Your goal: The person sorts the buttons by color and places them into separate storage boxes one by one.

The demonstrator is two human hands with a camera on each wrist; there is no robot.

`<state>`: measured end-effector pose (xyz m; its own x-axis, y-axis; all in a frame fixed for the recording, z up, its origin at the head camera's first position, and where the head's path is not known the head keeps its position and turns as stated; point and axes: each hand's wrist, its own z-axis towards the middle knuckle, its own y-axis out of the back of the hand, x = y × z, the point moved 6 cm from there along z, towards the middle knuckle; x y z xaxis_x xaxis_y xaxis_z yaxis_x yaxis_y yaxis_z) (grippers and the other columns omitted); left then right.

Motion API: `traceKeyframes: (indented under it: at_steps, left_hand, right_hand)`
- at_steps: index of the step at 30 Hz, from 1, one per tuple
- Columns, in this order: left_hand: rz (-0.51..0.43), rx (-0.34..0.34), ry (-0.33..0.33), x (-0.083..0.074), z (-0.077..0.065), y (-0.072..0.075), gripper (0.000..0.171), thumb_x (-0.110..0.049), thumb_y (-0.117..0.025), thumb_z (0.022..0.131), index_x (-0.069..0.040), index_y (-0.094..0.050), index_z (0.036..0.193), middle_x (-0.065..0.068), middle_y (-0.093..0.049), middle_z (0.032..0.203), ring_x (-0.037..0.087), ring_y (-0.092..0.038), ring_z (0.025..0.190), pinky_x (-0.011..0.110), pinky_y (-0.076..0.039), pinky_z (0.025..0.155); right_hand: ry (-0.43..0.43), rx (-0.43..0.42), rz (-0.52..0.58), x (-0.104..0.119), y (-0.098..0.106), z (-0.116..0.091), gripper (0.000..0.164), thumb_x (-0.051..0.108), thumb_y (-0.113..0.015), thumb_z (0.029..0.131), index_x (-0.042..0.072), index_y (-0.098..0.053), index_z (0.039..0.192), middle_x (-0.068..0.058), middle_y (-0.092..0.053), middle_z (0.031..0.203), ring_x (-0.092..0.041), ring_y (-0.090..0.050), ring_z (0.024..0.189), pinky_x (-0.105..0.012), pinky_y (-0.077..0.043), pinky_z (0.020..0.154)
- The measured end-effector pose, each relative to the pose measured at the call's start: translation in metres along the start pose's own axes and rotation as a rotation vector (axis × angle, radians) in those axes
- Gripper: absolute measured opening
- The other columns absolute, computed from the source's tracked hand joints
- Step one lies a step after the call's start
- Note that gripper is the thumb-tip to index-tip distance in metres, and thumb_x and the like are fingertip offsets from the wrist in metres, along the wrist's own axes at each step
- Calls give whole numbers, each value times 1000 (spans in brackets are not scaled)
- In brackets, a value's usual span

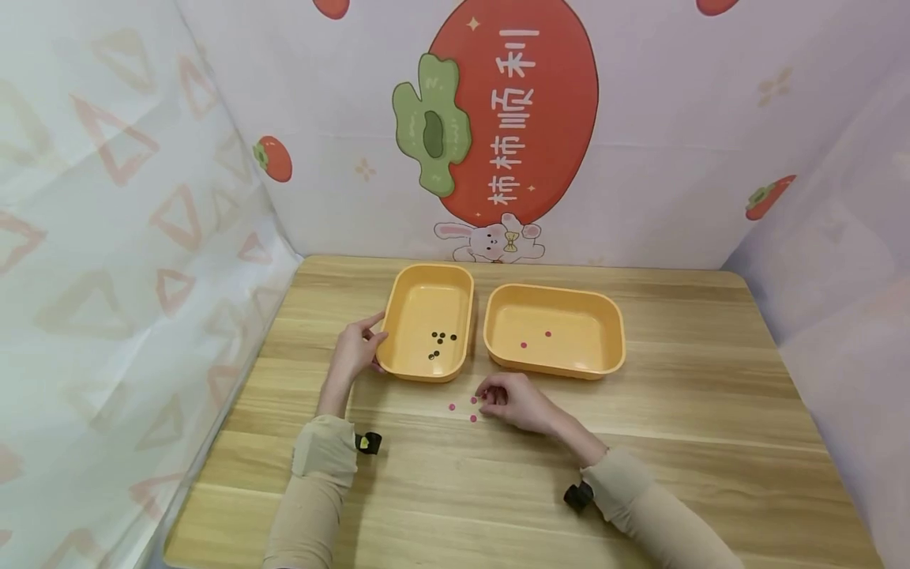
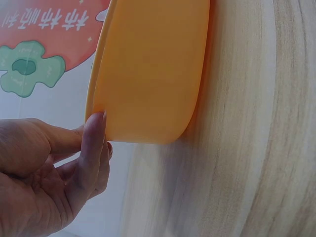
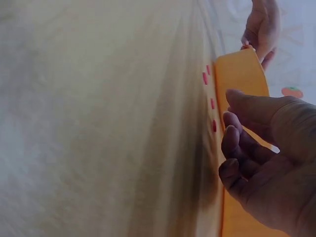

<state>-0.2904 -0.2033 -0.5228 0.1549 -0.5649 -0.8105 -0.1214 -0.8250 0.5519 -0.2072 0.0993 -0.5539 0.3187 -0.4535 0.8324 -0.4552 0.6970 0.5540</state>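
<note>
Two orange trays stand side by side on the wooden table (image 1: pixel 711 442). The left tray (image 1: pixel 407 294) (image 2: pixel 153 74) (image 3: pixel 242 74) holds several dark beads (image 1: pixel 441 341). Two pink beads (image 1: pixel 535 339) lie in the right tray (image 1: pixel 604 312). My left hand (image 1: pixel 370 336) (image 2: pixel 101 133) (image 3: pixel 259 34) holds the left tray's outer rim, thumb above and fingers against the wall. My right hand (image 1: pixel 486 397) (image 3: pixel 232 143) hovers with curled fingers over three pink beads (image 1: pixel 465 408) (image 3: pixel 205 78) on the table before the trays. Whether it pinches a bead is hidden.
Printed fabric walls (image 1: pixel 142 197) close in the table at the left, back and right. The table's front edge (image 1: pixel 213 506) runs close to my sleeves. Bare wood lies to the right of the right tray.
</note>
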Motion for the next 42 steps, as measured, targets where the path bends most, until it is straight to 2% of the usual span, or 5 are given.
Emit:
traceKeyframes:
  at_steps: [15, 22, 30, 37, 42]
  left_hand:
    - [-7, 1, -15, -2, -2, -1, 53, -8, -61, 113, -6, -50, 165, 29, -61, 101, 11, -63, 48, 51, -73, 59]
    - [-13, -6, -8, -4, -2, 0, 53, -8, -61, 113, -7, -50, 165, 27, -60, 99, 11, -62, 48, 50, -73, 59]
    - [-14, 3, -14, -3, -3, -1, 53, -8, -60, 113, -7, -50, 165, 28, -61, 100, 11, -63, 48, 49, -73, 58]
    - [-6, -9, -19, -2, -5, 0, 53, -8, -60, 113, -6, -50, 165, 29, -60, 102, 12, -62, 48, 50, -73, 59]
    - [1, -1, -14, -2, -4, -1, 53, -9, -60, 113, -7, -49, 165, 27, -61, 100, 10, -62, 49, 49, -73, 60]
  right_hand:
    - [21, -54, -31, -10, -14, -1, 7, 0, -85, 93, 6, -81, 95, -3, -73, 87, 3, -53, 73, -14, -51, 62]
    - [36, -100, -56, -10, -19, -1, 16, 6, -89, 91, 6, -84, 105, -2, -74, 88, 5, -51, 72, -12, -46, 61]
    - [63, -151, -57, -6, -23, -2, 12, 6, -91, 88, 8, -85, 98, -1, -72, 85, 4, -51, 70, -13, -45, 58]
    - [112, -165, -114, -2, -31, -1, 7, 10, -91, 90, 15, -87, 93, 3, -78, 90, -6, -58, 75, -24, -43, 83]
    - [80, -177, -145, -2, -33, -1, 11, 11, -90, 90, 17, -82, 89, 7, -72, 83, -6, -55, 79, -26, -34, 84]
